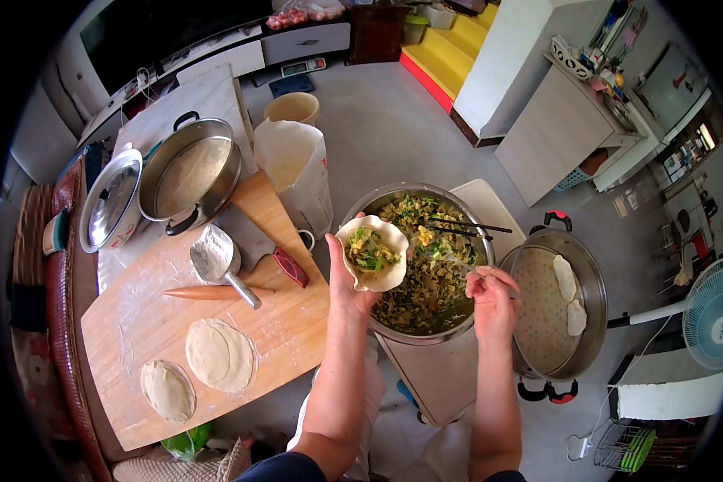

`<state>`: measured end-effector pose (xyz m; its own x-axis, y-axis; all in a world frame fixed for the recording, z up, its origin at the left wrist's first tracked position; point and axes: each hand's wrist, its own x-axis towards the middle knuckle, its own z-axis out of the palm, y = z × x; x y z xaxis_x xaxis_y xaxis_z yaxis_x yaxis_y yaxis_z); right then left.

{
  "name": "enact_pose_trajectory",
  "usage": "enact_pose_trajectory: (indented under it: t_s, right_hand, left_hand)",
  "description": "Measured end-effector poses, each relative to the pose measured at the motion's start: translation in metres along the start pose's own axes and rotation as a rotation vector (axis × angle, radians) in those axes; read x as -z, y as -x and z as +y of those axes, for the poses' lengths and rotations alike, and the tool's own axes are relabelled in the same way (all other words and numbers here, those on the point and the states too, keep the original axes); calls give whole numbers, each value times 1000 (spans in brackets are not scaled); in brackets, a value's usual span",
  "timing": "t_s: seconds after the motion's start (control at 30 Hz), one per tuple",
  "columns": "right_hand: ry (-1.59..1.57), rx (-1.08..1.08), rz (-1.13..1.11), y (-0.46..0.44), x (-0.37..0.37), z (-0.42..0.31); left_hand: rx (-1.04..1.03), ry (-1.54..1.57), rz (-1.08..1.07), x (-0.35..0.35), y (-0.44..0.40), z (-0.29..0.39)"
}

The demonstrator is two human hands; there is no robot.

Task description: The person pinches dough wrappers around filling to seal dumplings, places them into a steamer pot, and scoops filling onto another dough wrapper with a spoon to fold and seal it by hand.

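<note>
My left hand (345,285) cups a round dough wrapper (390,279) with green-and-yellow filling in its middle, its edges curling up. Below and beside it is a large steel bowl (426,336) of chopped filling (422,293). Over the bowl's right side, my right hand (494,301) grips a thin metal utensil, apparently a spoon (458,263), whose tip points into the filling. A pair of dark chopsticks (490,228) rests across the bowl's far right rim.
On the left, a floured wooden board (281,353) holds flat dough rounds (219,355), a rolling pin (181,293), a flour scoop (215,255) and a red-handled cleaver (290,267). Right of the bowl, a steel pan (530,345) contains white dough pieces (565,278). A fan (711,321) stands far right.
</note>
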<state>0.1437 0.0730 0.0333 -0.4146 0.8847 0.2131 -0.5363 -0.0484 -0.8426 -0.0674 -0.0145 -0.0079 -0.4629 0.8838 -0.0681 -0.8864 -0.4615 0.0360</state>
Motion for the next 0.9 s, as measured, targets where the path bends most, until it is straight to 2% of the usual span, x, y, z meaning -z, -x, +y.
enact_pose_trajectory:
  t_s: [0.1, 0.13, 0.2, 0.27, 0.3, 0.43, 0.57, 0.67, 0.87, 0.9]
  right_hand:
    - [697, -53, -59, 9, 4, 7]
    - [1046, 192, -244, 10, 1, 15]
    - [1314, 287, -416, 25, -13, 25]
    - [1440, 319, -554, 35, -17, 39]
    - [1429, 283, -646, 39, -17, 41]
    - [1346, 194, -733, 43, -23, 37]
    - [1128, 255, -424, 36, -28, 29]
    - [993, 335, -304, 35, -27, 35]
    - [1099, 562, -327, 29, -24, 42]
    - [1110, 578, -340, 29, -26, 40]
  left_hand:
    - [-15, -22, -22, 1, 0, 1]
    - [-14, -8, -7, 0, 0, 0]
    - [-16, 19, 25, -2, 0, -1]
    - [-11, 7, 29, -1, -1, -3]
    - [-7, 0, 32, 0, -2, -4]
    - [17, -43, 44, 3, -4, -8]
    - [89, 3, -44, -3, -1, -11]
    - [88, -9, -81, -4, 0, -15]
    - [196, 103, -111, -4, 0, -22]
    - [179, -54, -100, -9, 2, -25]
